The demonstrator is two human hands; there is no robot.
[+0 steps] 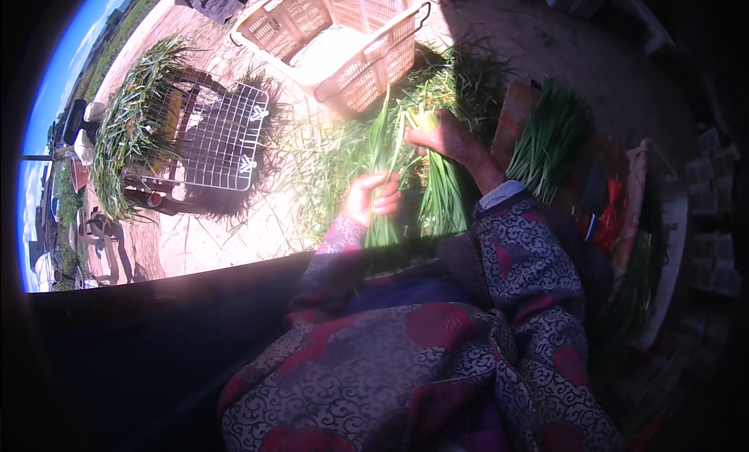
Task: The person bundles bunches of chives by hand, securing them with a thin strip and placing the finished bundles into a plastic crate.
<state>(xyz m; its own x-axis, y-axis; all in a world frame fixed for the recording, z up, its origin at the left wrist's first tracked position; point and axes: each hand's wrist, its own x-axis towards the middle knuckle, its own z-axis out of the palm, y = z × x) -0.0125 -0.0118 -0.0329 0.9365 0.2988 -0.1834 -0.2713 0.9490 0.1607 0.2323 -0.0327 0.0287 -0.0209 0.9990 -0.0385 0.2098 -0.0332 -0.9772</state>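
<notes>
My right hand [451,138] is closed round a bunch of chives [443,198], pale stem ends up and long green leaves hanging down. To its left, my left hand [371,199] is closed round a few loose chive leaves [380,144], which stick up above the fist and hang out below it. The upper tips of these leaves come close to the bunch; whether they touch, I cannot tell. Under both hands lies a sunlit heap of loose green leaves [328,167], partly washed out by glare.
A large pale plastic crate [367,77] stands beyond my hands. At left, a metal wire rack [222,136] sits beside piled grass-like leaves [140,116]. Another chive bunch [550,136] lies at right, near red strips [612,214]. A dark surface [172,335] runs along the lower left.
</notes>
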